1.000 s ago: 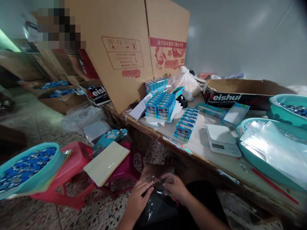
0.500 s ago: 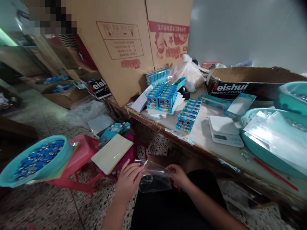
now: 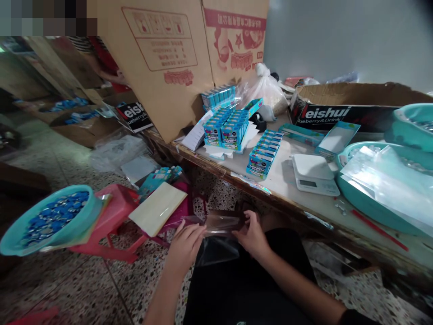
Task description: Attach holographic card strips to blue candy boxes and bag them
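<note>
A clear plastic bag (image 3: 218, 248) is stretched between my two hands, above my lap. My left hand (image 3: 185, 243) grips its left side, the thumb hidden beneath. At the right side, my right hand (image 3: 252, 234) pinches the film between thumb and fingers. Through the see-through bag the dark clothing on my lap shows, and I make out nothing inside it. Left of my left hand, a pale flat board (image 3: 158, 208) lies on a purple stool (image 3: 181, 205).
On the table (image 3: 287, 194) to the right stand rows of blue candy boxes (image 3: 259, 158), a white scale (image 3: 314, 174) and a teal basin (image 3: 358, 194) with clear bags on top. A basin of blue-wrapped pieces (image 3: 56, 216) rests on a red stool (image 3: 118, 203). Another person (image 3: 101, 63) stands behind the large carton (image 3: 158, 49).
My right hand has risen slightly and changed its grip on the bag. The bag's upper edge now spreads wider and flatter between my hands. The view has tilted down a little.
</note>
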Motion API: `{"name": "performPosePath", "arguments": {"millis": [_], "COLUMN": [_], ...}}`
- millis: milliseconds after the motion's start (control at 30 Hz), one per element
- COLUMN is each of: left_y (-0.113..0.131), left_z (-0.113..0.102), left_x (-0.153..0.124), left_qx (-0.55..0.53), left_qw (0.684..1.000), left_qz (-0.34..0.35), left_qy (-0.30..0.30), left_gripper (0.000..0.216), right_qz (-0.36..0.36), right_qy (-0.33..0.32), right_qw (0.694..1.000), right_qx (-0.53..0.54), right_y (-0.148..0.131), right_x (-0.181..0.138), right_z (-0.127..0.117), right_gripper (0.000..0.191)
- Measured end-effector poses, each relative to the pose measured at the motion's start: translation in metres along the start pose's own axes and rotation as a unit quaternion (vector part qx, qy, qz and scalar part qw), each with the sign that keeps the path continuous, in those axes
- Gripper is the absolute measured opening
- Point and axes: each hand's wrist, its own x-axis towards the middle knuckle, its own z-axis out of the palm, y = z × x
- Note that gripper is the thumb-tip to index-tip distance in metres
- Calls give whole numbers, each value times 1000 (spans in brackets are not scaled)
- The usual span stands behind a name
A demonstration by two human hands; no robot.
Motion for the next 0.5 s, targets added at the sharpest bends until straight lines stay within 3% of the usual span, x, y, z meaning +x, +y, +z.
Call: {"name": "performPosePath", "arguments": {"millis": [100,133,233,300,367,433,500], "left_y": [1,2,4,5,5,5,4], "left_z": [2,2,1,1,0,0,1], "left_x": [0,0,3,4,5,4,3], "left_qx": [16,16,6,1,0,-4,-13], "left_qw": [999,999,999,998,996,995,996], "left_qz": [-30,-36,-46,-56,-67,-67,-66], "left_qy": [15,19,27,40,60,69,60], "left_gripper": [23,24,23,22,21,22,22], "right_qz": [-39,-41,-4,81,208,321,370], "right_qy": [-75,-113,-198,-230,-258,-296,-353], "right_qw": [995,992,980,963,911,833,775], "right_qx": [-49,-46,15,115,245,341,372], "right_y": [-13,-17,-26,-29,-29,-30,-33], "right_x": [-4,-5,-5,-3,1,3,2], "right_z": [-8,-9,-7,-5,-3,-3,-4], "right_gripper": [16,9,19,30,44,52,55]}}
